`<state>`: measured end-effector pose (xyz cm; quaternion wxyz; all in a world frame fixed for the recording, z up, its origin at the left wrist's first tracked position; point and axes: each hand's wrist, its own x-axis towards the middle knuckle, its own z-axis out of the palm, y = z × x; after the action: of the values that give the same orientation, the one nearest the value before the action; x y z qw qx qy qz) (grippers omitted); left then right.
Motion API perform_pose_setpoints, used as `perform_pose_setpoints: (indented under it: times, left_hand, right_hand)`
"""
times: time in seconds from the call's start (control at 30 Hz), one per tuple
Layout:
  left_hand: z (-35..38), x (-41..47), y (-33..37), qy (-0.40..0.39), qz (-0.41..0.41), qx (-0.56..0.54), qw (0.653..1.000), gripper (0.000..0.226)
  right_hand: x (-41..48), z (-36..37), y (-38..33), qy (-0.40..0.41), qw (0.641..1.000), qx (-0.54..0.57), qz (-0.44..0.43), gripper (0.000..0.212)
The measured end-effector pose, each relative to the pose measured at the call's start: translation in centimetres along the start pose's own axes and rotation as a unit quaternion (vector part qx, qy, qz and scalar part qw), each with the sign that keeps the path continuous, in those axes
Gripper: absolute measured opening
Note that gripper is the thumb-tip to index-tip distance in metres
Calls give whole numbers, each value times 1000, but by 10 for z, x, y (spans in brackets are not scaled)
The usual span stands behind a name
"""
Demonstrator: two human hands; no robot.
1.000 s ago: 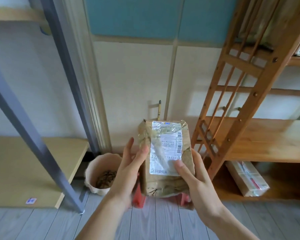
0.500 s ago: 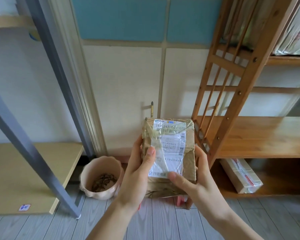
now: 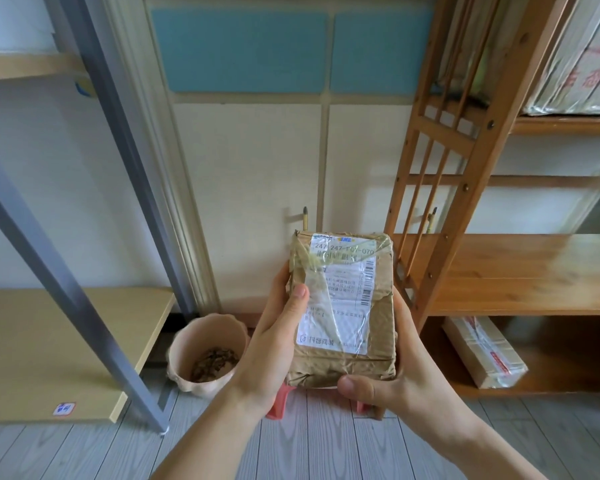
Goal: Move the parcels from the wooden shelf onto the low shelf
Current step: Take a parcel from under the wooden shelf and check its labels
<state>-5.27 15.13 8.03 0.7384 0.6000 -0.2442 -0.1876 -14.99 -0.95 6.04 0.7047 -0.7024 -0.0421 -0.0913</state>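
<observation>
I hold a brown paper parcel (image 3: pixel 343 313) with a white shipping label upright in front of me, above the floor. My left hand (image 3: pixel 278 344) grips its left side, thumb on the label. My right hand (image 3: pixel 388 382) supports its bottom right corner, thumb along the lower edge. The wooden shelf (image 3: pixel 520 271) stands at the right; its middle board is bare, a taped parcel (image 3: pixel 485 351) lies on its bottom board, and a large wrapped parcel (image 3: pixel 575 57) sits on an upper board. The low shelf (image 3: pixel 49 344), a pale board in a grey metal frame, is at the left.
A pink pot (image 3: pixel 208 351) with dry brown bits stands on the floor between the two shelves. A red stool-like object (image 3: pixel 279 400) shows under the held parcel. Grey metal legs (image 3: pixel 66 299) slant across the low shelf. The floor is grey planks.
The parcel has come nearer and slightly higher in my hands. My right thumb slid from the label down to the bottom edge. The view tilted up, showing more of the wooden shelf.
</observation>
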Motion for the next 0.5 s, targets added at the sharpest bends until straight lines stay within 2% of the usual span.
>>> perform_pose_setpoints:
  times: [0.2, 0.37, 0.5]
  left_hand:
    - [8, 2, 12, 11, -1, -29, 1000, 52]
    - [8, 2, 14, 25, -6, -42, 999, 73]
    - [9, 0, 16, 20, -13, -45, 999, 70]
  right_hand:
    - [-3, -11, -1, 9, 1000, -26, 11, 127]
    - [-6, -11, -4, 14, 998, -65, 11, 132]
    - [-9, -11, -4, 13, 997, -68, 23, 131]
